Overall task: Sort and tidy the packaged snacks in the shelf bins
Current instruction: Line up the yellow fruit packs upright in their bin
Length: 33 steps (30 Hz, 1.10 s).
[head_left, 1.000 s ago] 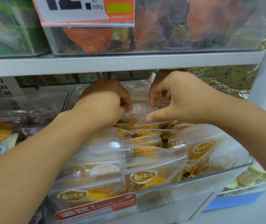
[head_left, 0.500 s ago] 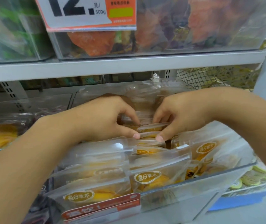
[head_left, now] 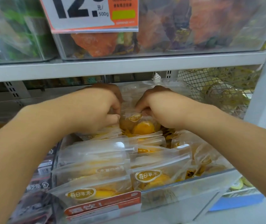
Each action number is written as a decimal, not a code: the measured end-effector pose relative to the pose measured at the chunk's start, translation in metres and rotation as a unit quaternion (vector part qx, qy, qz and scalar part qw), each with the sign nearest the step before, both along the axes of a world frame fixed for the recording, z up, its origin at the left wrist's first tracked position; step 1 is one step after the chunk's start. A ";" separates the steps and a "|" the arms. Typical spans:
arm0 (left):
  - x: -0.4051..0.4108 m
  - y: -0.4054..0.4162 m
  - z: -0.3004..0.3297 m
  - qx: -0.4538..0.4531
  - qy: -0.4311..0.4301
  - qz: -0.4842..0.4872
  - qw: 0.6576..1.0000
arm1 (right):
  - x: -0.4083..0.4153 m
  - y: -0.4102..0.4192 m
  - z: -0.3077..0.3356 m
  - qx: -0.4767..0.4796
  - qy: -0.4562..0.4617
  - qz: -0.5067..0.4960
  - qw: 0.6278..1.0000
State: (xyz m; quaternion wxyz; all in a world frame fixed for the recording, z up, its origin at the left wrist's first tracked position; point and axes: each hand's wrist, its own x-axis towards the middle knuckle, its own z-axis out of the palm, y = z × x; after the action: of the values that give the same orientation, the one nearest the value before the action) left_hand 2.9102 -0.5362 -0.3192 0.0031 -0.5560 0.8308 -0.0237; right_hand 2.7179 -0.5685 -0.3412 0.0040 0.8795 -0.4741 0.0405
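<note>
Snack packets (head_left: 146, 177) of yellow dried fruit stand in rows filling the clear bin (head_left: 193, 181) on the lower shelf. At the back of the bin, one upright packet (head_left: 138, 123) sits between both hands: the left hand (head_left: 96, 110) curls its fingers round the left edge, and the right hand (head_left: 161, 109) curls round the right edge. Above, another clear bin (head_left: 161, 46) holds orange and purple packs.

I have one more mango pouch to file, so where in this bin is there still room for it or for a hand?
Little room. The clear bin is packed with rows of pouches from its front wall back to both hands. The left hand and right hand hold a mango pouch upright at the back. The only loose gap is at the right wall, by slumped pouches.
</note>
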 end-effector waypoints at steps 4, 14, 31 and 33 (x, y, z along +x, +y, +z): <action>-0.002 -0.005 -0.007 0.025 -0.023 -0.011 0.999 | 0.001 -0.002 0.003 -0.084 0.004 -0.072 0.994; 0.010 -0.007 -0.014 0.015 -0.004 -0.021 1.000 | -0.009 0.023 0.011 0.239 -0.101 0.037 0.965; 0.015 0.005 -0.020 -0.047 0.102 -0.022 0.993 | -0.001 0.023 0.016 -0.124 0.044 -0.092 0.987; 0.020 0.013 -0.019 -0.064 0.143 -0.051 0.986 | 0.002 0.029 0.017 -0.120 0.022 -0.094 0.988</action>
State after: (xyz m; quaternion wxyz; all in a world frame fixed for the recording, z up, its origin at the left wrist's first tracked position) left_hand 2.9306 -0.5232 -0.3382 -0.1524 -0.5099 0.8466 0.0032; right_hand 2.7200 -0.5395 -0.3242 0.1240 0.8251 -0.5458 0.0772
